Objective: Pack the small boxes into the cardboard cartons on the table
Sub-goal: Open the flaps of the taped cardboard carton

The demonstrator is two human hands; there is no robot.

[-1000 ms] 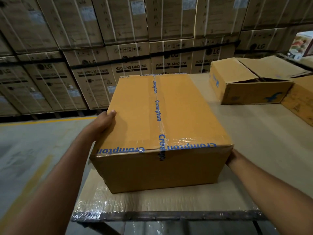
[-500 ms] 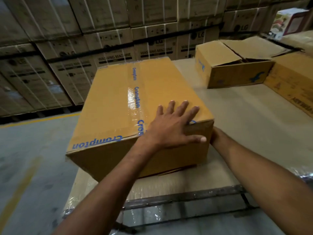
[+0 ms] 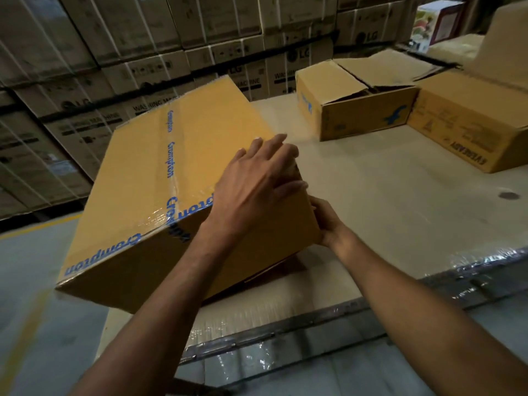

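Observation:
A large sealed carton (image 3: 160,167) with blue Crompton tape lies skewed on the table's (image 3: 385,201) near left corner, and its left front corner hangs past the table edge. My left hand (image 3: 251,184) lies flat on the carton's top by the near right corner, fingers straight. My right hand (image 3: 328,224) grips the carton's near right vertical edge, fingers curled against the side. A smaller carton with loose top flaps and a blue logo (image 3: 357,115) stands at the back of the table. No small boxes are in view.
A carton printed Eveready (image 3: 471,130) sits at the right, touching the flapped one. Strapped stacks of LG washing machine boxes (image 3: 143,52) wall off the far side. A colourful printed box (image 3: 437,21) stands far right. The table's front edge (image 3: 285,338) is plastic-wrapped; floor lies to the left.
My left hand left the carton's left side and moved onto its top near the right corner. The carton has swung, its left front corner now overhanging the table. My right hand stays at the right corner.

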